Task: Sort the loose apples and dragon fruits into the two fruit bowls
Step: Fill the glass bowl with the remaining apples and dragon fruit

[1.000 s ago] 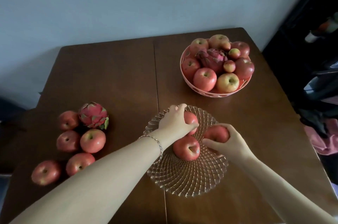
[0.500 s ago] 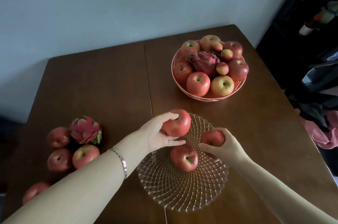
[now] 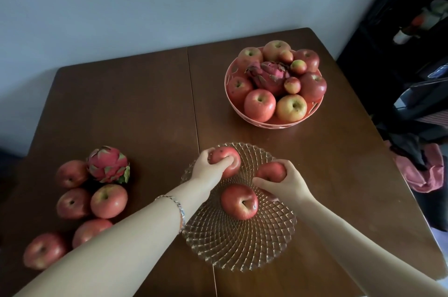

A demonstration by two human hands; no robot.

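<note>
Head view showed our left hand (image 3: 209, 170) wrapped around an apple (image 3: 226, 160) at the far rim of the glass bowl (image 3: 242, 245), and our right hand (image 3: 286, 182) closed on a second apple (image 3: 271, 172) at its right rim. A third apple (image 3: 239, 201) lay in the bowl's middle. Toward the table's (image 3: 135, 102) far right corner the pink bowl (image 3: 276, 124) stood heaped. Near the left edge five loose apples (image 3: 109, 201) and one dragon fruit (image 3: 108, 165) waited, so we judged the sorting past halfway.
</note>
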